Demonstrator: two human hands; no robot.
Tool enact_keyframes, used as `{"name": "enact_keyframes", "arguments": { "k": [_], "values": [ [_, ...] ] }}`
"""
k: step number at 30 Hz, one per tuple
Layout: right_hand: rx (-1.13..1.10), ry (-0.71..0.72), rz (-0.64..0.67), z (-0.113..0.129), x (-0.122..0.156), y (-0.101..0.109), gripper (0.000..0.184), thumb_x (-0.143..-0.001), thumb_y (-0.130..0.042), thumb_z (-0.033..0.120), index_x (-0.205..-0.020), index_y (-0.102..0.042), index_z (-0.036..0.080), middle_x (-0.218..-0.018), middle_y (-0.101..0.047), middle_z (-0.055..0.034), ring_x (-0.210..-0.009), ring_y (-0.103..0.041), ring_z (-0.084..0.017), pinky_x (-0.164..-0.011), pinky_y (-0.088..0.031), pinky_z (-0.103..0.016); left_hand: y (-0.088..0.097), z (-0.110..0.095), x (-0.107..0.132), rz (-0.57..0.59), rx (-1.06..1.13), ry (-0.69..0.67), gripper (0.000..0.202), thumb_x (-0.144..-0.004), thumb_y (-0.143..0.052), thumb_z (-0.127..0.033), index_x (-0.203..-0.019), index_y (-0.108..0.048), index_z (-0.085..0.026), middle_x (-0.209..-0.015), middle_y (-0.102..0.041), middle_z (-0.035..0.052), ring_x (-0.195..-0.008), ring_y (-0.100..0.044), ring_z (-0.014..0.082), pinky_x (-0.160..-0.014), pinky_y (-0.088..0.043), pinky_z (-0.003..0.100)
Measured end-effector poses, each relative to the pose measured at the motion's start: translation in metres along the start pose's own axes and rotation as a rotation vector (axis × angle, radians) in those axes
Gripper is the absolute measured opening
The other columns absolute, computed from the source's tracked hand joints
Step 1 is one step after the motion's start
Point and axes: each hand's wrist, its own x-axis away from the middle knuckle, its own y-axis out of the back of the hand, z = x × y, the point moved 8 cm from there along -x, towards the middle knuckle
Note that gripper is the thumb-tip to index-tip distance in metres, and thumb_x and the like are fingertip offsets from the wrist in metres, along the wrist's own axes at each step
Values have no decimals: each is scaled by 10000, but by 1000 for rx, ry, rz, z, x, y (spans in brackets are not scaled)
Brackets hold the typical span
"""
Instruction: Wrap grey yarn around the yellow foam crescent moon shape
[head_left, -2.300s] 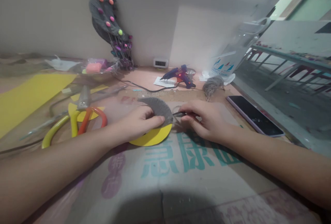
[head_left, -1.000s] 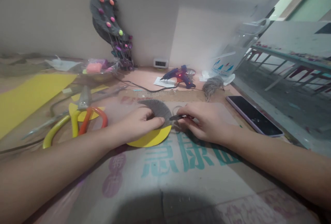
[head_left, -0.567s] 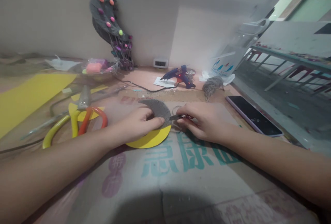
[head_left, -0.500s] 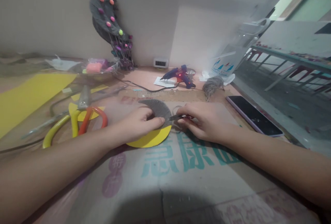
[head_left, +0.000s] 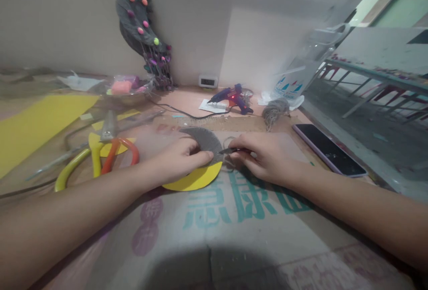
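On cardboard (head_left: 240, 218): your left hand (head_left: 179, 159), curled, pins disc (head_left: 197, 179); right hand (head_left: 264, 156) pinches tool (head_left: 229, 151). Tip near fingertip (head_left: 207, 156), so a slip could jab it.

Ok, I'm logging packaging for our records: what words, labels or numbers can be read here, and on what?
"尿", probably, the middle of three big teal characters on the cardboard sheet; its neighbours are unclear.
Purple round print on that sheet: blurred.
Blue marks on the white bag: too small.
Small wall display: unreadable.
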Motion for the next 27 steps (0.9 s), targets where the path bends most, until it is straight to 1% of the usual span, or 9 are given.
{"name": "enact_keyframes", "arguments": {
  "k": [3, 5, 7, 10, 12, 15, 20, 23, 27],
  "values": [
    [-118, -118, -65, -9, 1, 4, 202, -898, -499, 288, -1022, -600, 164, -851, -678, -51, -720, -599, -157, -641, -419, -254, -1, 0, -1, 4, 44, -22, 289, -841, -500, -406, -792, -642, -158, -837, -689, 10, -735, -610, 183, -610, -442, 244],
    [-228, -220, -92, -13, 0, 5, 238, -862, -557, 342, -1018, -588, 165, -840, -663, -44, -707, -587, -153, -626, -423, -248, -2, -3, -1, 6, 38, -52, 280, -850, -498, -391, -814, -654, -161, -857, -699, 8, -739, -614, 179, -621, -445, 242],
    [-377, -314, -83, -15, -3, 1, 277, -816, -617, 401, -971, -586, 173, -814, -644, -23, -683, -567, -139, -605, -420, -236, -2, -6, -1, -6, -5, -87, 289, -860, -499, -395, -814, -662, -160, -834, -701, 6, -716, -607, 169, -609, -435, 237],
    [-539, -426, -29, -16, -7, -13, 256, -781, -653, 424, -830, -590, 181, -663, -561, 29, -578, -491, -104, -529, -368, -214, -3, -12, -1, -26, -81, -152, 328, -867, -504, -434, -848, -679, -157, -827, -706, 18, -736, -612, 177, -628, -433, 245],
    [-582, -447, 15, -16, -9, -21, 239, -783, -650, 403, -737, -581, 179, -604, -506, 44, -551, -453, -92, -506, -336, -210, -3, -14, 0, -28, -115, -178, 355, -873, -497, -455, -861, -685, -154, -835, -712, 28, -754, -619, 185, -651, -438, 256],
    [-632, -451, 81, -16, -8, -31, 235, -818, -597, 356, -675, -561, 173, -590, -492, 41, -555, -447, -90, -513, -331, -214, -3, -14, 0, -33, -137, -183, 356, -872, -500, -455, -841, -686, -153, -827, -714, 30, -744, -620, 183, -653, -439, 259],
    [-741, -442, 140, -16, -5, -36, 181, -847, -539, 326, -794, -595, 162, -647, -524, 25, -594, -480, -103, -544, -356, -227, -4, -13, 0, -29, -107, -178, 345, -865, -513, -453, -832, -683, -154, -827, -708, 26, -752, -615, 179, -648, -436, 258],
    [-823, -455, 142, -17, -3, -36, 185, -852, -521, 323, -814, -595, 158, -645, -516, 23, -586, -471, -103, -542, -362, -231, -3, -13, -1, -33, -81, -161, 327, -867, -508, -430, -839, -684, -155, -806, -696, 21, -730, -598, 170, -624, -427, 252],
    [-878, -481, 88, -20, -4, -34, 229, -838, -543, 363, -717, -562, 170, -590, -485, 37, -552, -445, -96, -528, -360, -228, 1, -8, -1, -65, -72, -103, 364, -860, -503, -462, -721, -637, -154, -659, -608, -6, -596, -520, 133, -511, -356, 230]
  ]
}}
